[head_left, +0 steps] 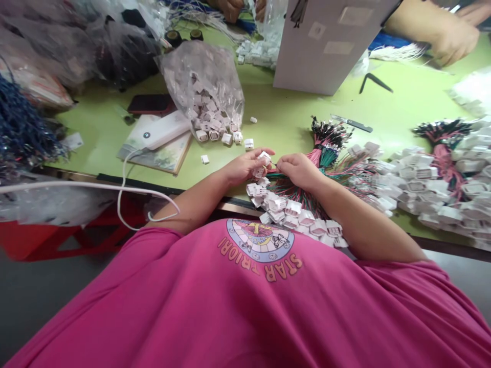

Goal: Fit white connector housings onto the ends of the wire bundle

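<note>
White connector (264, 157), one, sits pinched between fingers of the left hand (245, 166), at nine o'clock from the right hand (299, 169), whose fingers grip wiring (273, 170); two black rolls (173, 39) at eleven.

Connectors (209, 120) in bag (227, 62) — phone (148, 104) left, wire bundle (327, 156) right.

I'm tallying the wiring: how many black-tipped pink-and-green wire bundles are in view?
2: one bundle just beyond the person's right hand, and a second bundle farther right, among white connectors. Others could be hidden beneath the connectors.
</note>
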Action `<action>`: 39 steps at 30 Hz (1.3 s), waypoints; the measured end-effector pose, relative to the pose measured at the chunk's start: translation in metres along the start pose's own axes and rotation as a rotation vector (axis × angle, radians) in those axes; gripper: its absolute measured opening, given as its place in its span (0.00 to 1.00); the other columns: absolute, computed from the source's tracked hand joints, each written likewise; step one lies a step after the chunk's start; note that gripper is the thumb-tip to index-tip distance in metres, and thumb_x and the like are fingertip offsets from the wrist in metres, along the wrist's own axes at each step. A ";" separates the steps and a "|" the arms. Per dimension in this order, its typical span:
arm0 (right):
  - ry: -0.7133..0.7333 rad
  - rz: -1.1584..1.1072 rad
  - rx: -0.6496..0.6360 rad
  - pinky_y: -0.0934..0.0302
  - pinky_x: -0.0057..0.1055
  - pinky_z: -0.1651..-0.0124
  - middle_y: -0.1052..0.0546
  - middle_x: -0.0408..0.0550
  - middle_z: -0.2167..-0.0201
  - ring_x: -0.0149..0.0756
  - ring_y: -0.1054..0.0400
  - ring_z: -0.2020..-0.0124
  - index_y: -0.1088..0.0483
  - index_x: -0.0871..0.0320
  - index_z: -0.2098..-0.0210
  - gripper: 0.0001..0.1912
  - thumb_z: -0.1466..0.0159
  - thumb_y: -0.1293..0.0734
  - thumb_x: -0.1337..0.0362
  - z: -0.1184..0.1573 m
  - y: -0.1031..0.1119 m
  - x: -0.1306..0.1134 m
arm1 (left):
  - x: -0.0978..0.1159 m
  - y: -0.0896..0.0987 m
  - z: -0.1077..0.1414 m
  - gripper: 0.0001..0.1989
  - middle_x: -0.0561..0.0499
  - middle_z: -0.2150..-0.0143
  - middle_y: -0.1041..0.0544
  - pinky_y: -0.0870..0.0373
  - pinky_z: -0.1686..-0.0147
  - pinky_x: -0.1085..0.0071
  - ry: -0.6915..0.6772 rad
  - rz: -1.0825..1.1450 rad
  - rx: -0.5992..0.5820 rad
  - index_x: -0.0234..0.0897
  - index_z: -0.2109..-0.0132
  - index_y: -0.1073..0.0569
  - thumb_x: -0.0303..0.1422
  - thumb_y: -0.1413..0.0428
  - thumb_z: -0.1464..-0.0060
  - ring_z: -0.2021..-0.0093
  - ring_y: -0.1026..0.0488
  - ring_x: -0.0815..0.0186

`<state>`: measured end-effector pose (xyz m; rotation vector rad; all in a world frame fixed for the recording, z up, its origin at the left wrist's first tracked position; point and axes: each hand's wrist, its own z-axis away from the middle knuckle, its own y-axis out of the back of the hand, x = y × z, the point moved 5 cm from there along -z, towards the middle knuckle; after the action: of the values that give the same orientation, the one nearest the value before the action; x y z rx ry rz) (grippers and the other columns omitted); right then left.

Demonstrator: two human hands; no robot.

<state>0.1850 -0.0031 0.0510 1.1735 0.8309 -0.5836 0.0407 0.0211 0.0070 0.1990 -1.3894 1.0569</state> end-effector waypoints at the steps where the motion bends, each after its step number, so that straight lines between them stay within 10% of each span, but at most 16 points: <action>1: -0.008 -0.022 -0.004 0.53 0.29 0.70 0.41 0.38 0.83 0.26 0.48 0.77 0.35 0.60 0.80 0.12 0.43 0.42 0.62 0.000 0.000 0.001 | 0.000 0.001 -0.001 0.26 0.54 0.67 0.27 0.36 0.73 0.74 -0.018 -0.011 -0.006 0.38 0.49 0.34 0.40 0.37 0.54 0.73 0.29 0.72; 16: -0.062 -0.084 0.048 0.51 0.28 0.72 0.37 0.39 0.84 0.27 0.46 0.79 0.32 0.60 0.78 0.12 0.44 0.40 0.60 -0.002 -0.003 0.004 | 0.003 0.000 0.001 0.26 0.47 0.63 0.22 0.32 0.63 0.71 -0.229 -0.581 0.189 0.31 0.53 0.25 0.44 0.37 0.55 0.66 0.27 0.68; 26: 0.025 0.237 0.093 0.50 0.29 0.69 0.32 0.43 0.79 0.30 0.41 0.74 0.33 0.59 0.75 0.12 0.40 0.42 0.61 -0.004 -0.006 0.006 | 0.005 -0.004 0.002 0.25 0.45 0.60 0.21 0.31 0.61 0.69 -0.233 -0.699 0.146 0.32 0.51 0.24 0.44 0.40 0.52 0.64 0.26 0.66; 39: -0.008 -0.009 0.049 0.48 0.29 0.68 0.33 0.41 0.80 0.28 0.43 0.75 0.30 0.61 0.74 0.11 0.45 0.37 0.59 -0.004 0.013 -0.010 | 0.027 0.010 0.012 0.28 0.50 0.69 0.24 0.39 0.71 0.73 -0.292 -0.631 0.233 0.30 0.50 0.25 0.46 0.39 0.53 0.74 0.36 0.73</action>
<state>0.1886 0.0042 0.0655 1.2121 0.8193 -0.6181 0.0211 0.0316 0.0286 0.9296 -1.3213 0.6665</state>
